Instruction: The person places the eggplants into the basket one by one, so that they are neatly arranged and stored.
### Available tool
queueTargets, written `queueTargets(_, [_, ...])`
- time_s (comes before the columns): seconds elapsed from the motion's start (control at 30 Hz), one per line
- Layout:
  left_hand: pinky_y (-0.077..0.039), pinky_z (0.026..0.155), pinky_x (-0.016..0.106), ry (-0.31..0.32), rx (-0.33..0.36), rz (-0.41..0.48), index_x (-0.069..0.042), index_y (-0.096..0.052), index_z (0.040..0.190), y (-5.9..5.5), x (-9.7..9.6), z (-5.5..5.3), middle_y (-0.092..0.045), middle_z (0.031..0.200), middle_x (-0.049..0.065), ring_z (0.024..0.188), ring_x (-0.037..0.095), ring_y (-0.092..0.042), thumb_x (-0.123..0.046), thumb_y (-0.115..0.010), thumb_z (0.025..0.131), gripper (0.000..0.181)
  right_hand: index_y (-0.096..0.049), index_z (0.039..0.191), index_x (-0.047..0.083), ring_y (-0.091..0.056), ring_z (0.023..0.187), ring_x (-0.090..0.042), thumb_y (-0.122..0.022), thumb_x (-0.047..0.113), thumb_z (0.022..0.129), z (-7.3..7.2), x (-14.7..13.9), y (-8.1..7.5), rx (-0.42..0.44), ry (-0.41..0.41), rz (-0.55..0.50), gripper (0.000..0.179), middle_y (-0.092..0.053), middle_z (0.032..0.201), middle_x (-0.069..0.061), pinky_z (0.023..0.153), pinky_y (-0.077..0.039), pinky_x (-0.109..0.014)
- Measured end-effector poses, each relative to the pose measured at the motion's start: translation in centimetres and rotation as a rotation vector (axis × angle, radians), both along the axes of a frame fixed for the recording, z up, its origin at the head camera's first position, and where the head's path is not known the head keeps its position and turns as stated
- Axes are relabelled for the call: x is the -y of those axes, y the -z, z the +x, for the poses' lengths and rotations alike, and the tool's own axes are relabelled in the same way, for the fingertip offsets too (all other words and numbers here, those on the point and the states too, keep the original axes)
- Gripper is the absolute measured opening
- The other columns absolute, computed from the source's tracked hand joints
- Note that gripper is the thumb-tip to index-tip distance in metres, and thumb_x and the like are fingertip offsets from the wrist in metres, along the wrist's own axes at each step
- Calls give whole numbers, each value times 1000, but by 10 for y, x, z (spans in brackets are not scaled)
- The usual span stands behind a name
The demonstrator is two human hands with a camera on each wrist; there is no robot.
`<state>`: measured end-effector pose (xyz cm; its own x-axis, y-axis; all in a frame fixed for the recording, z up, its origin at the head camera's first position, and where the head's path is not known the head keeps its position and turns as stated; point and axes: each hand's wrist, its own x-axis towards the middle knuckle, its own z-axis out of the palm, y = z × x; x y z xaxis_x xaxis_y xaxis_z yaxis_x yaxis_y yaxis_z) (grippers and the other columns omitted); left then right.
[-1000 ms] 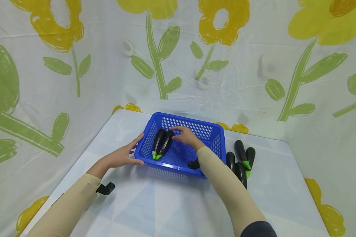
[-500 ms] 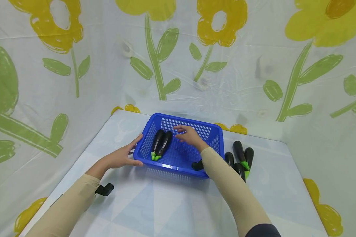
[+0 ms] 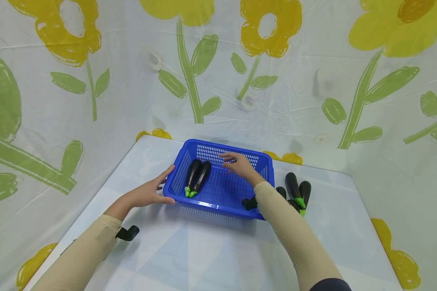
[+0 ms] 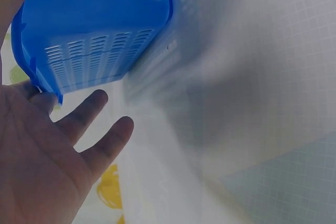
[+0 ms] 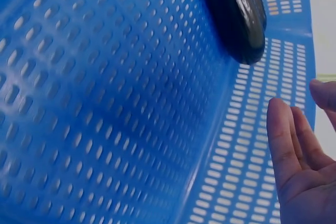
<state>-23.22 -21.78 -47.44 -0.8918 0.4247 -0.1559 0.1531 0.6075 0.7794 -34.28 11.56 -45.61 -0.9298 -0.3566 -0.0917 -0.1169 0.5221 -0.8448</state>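
Note:
A blue plastic basket [image 3: 218, 206] with slotted walls stands on the table. Inside, at its left end, two dark eggplants [image 3: 202, 178] lie side by side, their green stem ends toward the front. My left hand [image 3: 151, 192] rests against the basket's left end with fingers spread; in the left wrist view, fingertips [image 4: 44, 100] touch the rim while two other fingers extend past it. Over the basket's inside hovers my right hand [image 3: 241, 165], holding nothing, its fingers slightly bent. The right wrist view shows this hand [image 5: 307, 166] apart from the nearest eggplant [image 5: 239, 19].
Several more eggplants [image 3: 293, 188] lie on the table just right of the basket, partly hidden by my right forearm. A flower-printed curtain [image 3: 291, 101] rises behind the table. Pale table surface [image 3: 167, 250] extends in front of the basket.
My right hand has moved right, away from the two eggplants in the basket, and its forearm now covers more of the eggplants outside. My left hand stays at the basket's left end.

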Motion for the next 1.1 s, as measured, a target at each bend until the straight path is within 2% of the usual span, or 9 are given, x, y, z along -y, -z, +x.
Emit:
queueTargets(0.17, [-30,101,62,-5,4,1,-41,5,147,2,2,-1,-5,156,11,135,44,-22,-39,-76,75,108,-58,127,15,-59,104,-25,-60,18,91,0,-10,-4,-11,2,-21,36,-57,123,-11,83,-52,-46])
queueTargets(0.4, [-28,101,62,-15,10,-6,-43,6,146,1,2,0,-4,156,8,136,43,-21,-44,-76,73,109,-57,127,15,-59,105,-33,-58,15,92,-1,-24,-8,-28,5,-44,34,-56,122,-13,82,-52,-48])
queueTargets(0.7, [-29,101,63,-8,5,-8,-43,6,146,0,1,0,-6,156,10,135,44,-23,-41,-76,75,109,-55,129,14,-59,104,-36,-59,18,92,1,-43,-17,-38,30,-42,37,-56,123,-13,82,-52,-49])
queueTargets(0.83, [-29,101,62,-19,10,-5,-46,5,145,0,1,0,-6,156,7,136,42,-22,-39,-76,75,107,-56,128,14,-59,105,-34,-58,19,92,2,-50,-18,-50,58,-46,36,-57,122,-12,82,-52,-49])
queueTargets(1.1, [-29,101,62,-3,-1,-13,-40,7,147,1,0,0,-4,156,11,135,44,-21,-42,-75,75,108,-56,128,16,-59,99,-37,-57,20,93,2,-61,-19,-105,76,-66,35,-57,118,-12,79,-53,-49])
